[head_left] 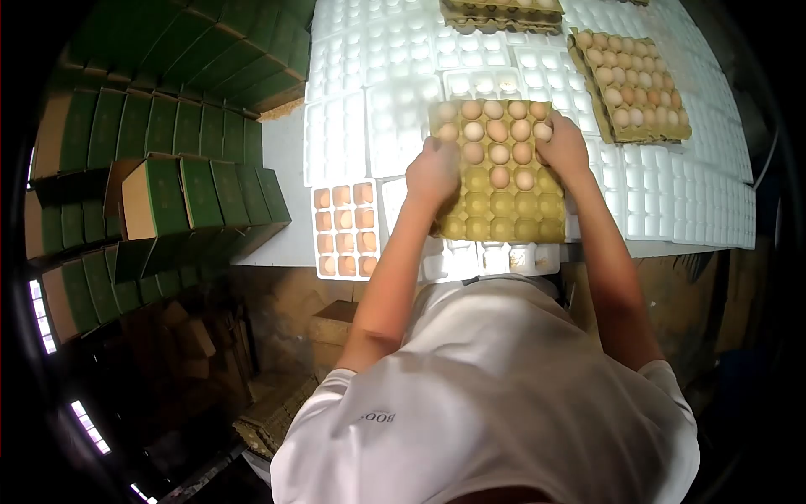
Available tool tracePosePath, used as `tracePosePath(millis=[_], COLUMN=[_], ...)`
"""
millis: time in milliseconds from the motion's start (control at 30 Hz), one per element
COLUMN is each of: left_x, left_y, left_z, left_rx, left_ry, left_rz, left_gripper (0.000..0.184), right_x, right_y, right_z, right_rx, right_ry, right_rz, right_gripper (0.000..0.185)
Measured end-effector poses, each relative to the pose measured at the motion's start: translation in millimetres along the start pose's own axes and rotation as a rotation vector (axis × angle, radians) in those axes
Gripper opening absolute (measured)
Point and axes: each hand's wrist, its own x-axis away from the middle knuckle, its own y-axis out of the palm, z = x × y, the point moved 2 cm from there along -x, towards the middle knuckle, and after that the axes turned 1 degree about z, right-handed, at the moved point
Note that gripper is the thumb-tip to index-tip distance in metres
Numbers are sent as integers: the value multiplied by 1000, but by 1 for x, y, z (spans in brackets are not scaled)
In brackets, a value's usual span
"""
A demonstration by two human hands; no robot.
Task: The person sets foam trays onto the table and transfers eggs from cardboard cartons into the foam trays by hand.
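Note:
A yellowish pulp egg tray (502, 220) is in front of my body, over white foam egg trays. Brown and pale eggs (497, 131) sit in its far rows, while the cups nearest me hold none. My left hand (432, 174) is closed on the tray's left edge. On the opposite edge my right hand (563, 150) grips it, close to an egg at the rim. Left of my left forearm lies a white foam tray (317, 220) with brown eggs in its cups. Part of another foam tray (520, 259) shows beneath the near edge of the pulp tray.
White foam trays (336, 139) cover much of the table. A pulp tray full of eggs (631, 84) lies at the far right, and stacked pulp trays (502, 18) stand at the back. Rows of green cartons (168, 197) are on the left. A cardboard box (334, 322) sits below the table.

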Motion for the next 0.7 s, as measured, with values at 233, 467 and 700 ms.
tracePosePath(millis=[233,467,700], left_x=[-19,5,21], left_y=[-24,-19,10], left_z=[12,-23,-30], left_rx=[-88,978,2059], left_ry=[50,-100,-551], left_rz=[-282,-25,-105], left_gripper=[24,41,35], right_x=[10,24,-14], right_y=[5,3,3], right_z=[1,34,-31], right_rx=[-384,-1821,11], right_ry=[95,624,92], right_rz=[158,125,-146], right_gripper=[42,27,46])
